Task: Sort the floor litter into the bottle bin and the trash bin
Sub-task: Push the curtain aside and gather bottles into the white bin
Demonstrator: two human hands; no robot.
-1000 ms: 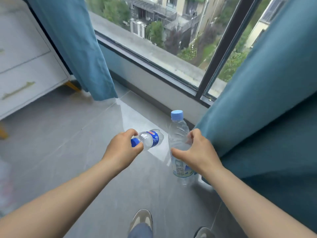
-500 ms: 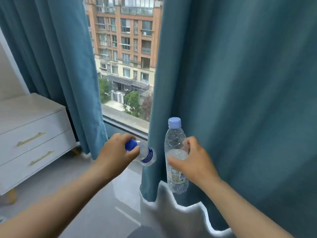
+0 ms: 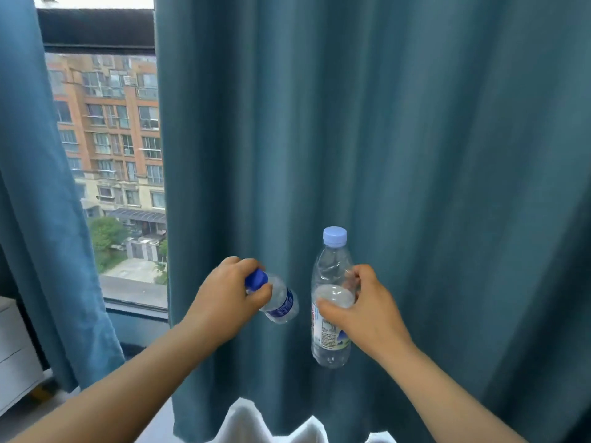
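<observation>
Both bare forearms reach from lower corners toward frame centre. Left hand (image 3: 224, 298), lower centre, back to camera, fingers curled round capped end of small bottle (image 3: 281, 303). Right hand (image 3: 367, 310), just right of it, thumb and fingers wrapped round middle of tall bottle (image 3: 331, 346).

Two bare forearms and hands
Left hand (image 3: 224, 298) and right hand (image 3: 367, 314) on uncovered forearms; white cloth (image 3: 246, 425) shows low between them.
</observation>
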